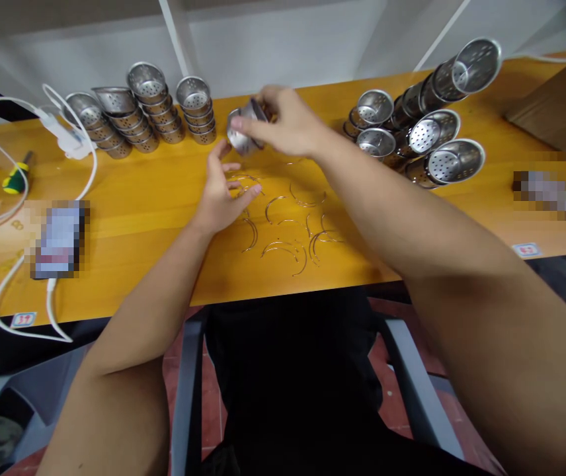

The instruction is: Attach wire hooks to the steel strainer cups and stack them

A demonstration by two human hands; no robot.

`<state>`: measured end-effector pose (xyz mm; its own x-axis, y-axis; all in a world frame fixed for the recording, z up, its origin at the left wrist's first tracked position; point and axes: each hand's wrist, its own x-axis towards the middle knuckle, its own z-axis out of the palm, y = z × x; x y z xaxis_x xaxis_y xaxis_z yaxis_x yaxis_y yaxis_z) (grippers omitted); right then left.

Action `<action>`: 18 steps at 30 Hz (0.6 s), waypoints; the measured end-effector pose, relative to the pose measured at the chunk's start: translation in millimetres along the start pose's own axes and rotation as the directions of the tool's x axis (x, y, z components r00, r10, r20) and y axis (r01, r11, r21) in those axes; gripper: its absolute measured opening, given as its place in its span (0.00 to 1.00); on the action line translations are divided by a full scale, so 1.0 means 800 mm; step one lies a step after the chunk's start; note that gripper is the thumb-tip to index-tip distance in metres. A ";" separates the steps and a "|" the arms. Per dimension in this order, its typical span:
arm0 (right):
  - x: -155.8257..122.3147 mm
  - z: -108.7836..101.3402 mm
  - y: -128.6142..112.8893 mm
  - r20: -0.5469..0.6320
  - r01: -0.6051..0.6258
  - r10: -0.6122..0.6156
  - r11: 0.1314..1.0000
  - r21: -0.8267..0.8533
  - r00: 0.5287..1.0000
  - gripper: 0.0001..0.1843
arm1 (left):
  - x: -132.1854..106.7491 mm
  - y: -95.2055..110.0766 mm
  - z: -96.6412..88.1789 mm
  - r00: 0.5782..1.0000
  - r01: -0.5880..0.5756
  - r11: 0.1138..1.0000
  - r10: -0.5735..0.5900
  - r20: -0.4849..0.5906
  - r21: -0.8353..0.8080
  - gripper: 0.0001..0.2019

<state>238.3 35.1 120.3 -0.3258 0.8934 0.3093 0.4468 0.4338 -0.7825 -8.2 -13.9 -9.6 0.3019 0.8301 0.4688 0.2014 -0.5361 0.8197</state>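
Note:
My right hand [287, 122] reaches across the orange table [154, 218] and grips a small perforated metal cup [242, 131], holding it tilted above the tabletop. Just below it, my left hand [221, 192] hovers over the table with fingers apart and slightly curled, its fingertips at a thin curved wire handle [246, 180]. Several more curved wire handles [287, 231] lie scattered on the table in front of me.
Stacks of metal cups [149, 109] stand at the back left. More stacked cups [422, 125] lie on their sides at the back right. A white cable and charger [67, 135], a blurred phone [59, 238] and a screwdriver [15, 177] are at the left. A cardboard box [561, 106] sits far right.

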 end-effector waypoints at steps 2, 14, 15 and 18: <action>-0.046 0.002 -0.003 0.053 0.034 -0.034 0.999 -0.004 0.998 0.41 | 0.001 0.009 0.000 0.999 -0.034 0.999 0.035 0.036 -0.019 0.59; -0.144 0.005 0.016 0.031 -0.045 0.042 0.996 0.075 0.999 0.54 | -0.010 0.045 0.012 0.968 -0.020 0.997 0.038 0.249 -0.072 0.46; -0.144 0.004 0.017 0.019 -0.037 0.036 0.997 0.068 0.999 0.54 | -0.009 0.041 0.009 0.968 0.001 0.996 0.021 0.249 -0.088 0.46; -0.143 -0.006 0.025 -0.054 -0.008 0.009 1.000 0.018 0.998 0.55 | -0.002 0.017 0.000 0.984 0.011 0.997 0.003 0.177 -0.082 0.46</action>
<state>288.4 -57.9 71.6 -0.2761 0.9022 0.3313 0.4343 0.4246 -0.7944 -6.1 -22.8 0.7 0.4628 0.7881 0.4058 0.1278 -0.5124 0.8492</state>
